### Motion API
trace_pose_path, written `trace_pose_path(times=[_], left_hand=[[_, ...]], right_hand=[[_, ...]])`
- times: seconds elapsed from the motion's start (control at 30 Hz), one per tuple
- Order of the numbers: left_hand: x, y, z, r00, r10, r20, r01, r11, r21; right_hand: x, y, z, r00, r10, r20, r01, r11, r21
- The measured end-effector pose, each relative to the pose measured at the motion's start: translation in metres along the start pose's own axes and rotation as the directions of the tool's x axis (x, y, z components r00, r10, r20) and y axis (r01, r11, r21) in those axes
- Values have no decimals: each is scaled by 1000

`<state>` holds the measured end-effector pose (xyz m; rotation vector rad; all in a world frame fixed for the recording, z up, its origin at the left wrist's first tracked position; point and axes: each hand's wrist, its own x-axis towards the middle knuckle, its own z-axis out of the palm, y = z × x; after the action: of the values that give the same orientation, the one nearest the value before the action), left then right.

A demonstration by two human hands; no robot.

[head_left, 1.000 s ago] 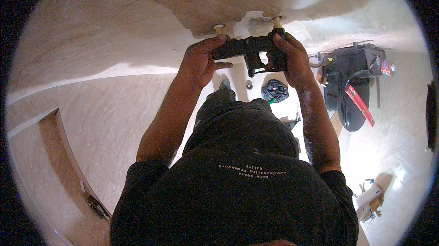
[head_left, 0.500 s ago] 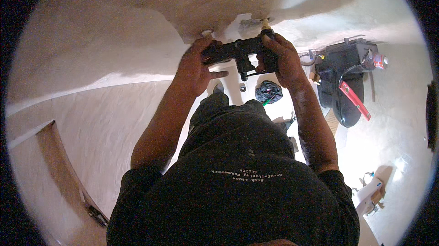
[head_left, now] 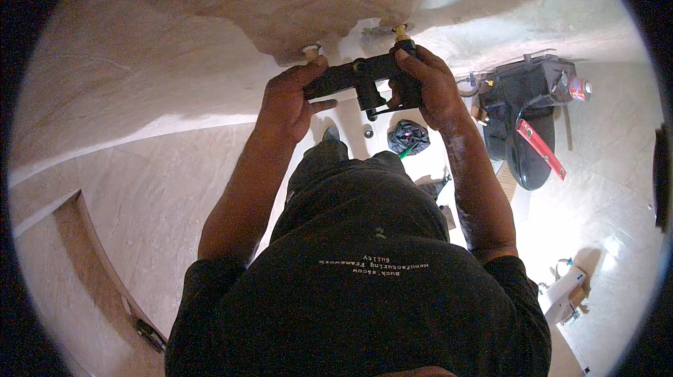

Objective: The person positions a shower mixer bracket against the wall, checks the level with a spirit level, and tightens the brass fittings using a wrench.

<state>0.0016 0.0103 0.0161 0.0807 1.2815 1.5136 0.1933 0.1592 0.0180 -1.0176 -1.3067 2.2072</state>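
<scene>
A black wall-mounted mixer tap (head_left: 366, 81) is held level in front of the wall by both hands. My left hand (head_left: 286, 100) is closed round its left end, thumb on top, just below a pale wall fitting (head_left: 311, 49). My right hand (head_left: 433, 86) grips the right end, the thumb beside its black connector. A brass wall fitting (head_left: 400, 32) meets that connector; whether it is threaded on, I cannot tell. My left fingers hide whether the left end touches its fitting.
To the right stands a black toilet (head_left: 531, 152) with a red spirit level (head_left: 540, 149) lying across it and a can (head_left: 579, 89) on its cistern. A black plastic bag (head_left: 408, 137) sits on the floor below. A white basin (head_left: 564, 295) is at lower right.
The view has shifted slightly. My left hand has moved a little left, and more of the left wall fitting shows above its thumb. Both hands still hold the mixer tap.
</scene>
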Motion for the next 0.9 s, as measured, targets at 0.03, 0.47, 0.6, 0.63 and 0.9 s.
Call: trace_pose_path(times=[0.03,0.47,0.6,0.63,0.9], left_hand=[[3,-3,0,999,39,-17,-38,999,21],[8,-1,-16,999,-12,46,14,999,-43],[1,4,-10,994,-95,53,102,985,-137],[1,3,-10,998,-55,36,57,996,-68],[2,-7,-12,1000,-26,13,28,988,-154]], right_hand=[[0,0,0,1000,0,2,0,1000,-1],[4,6,-4,1000,8,-5,-8,999,36],[-1,-1,-2,1000,13,6,-13,1000,4],[0,-1,-2,1000,13,7,-13,1000,2],[2,3,1,1000,13,-3,-13,1000,4]])
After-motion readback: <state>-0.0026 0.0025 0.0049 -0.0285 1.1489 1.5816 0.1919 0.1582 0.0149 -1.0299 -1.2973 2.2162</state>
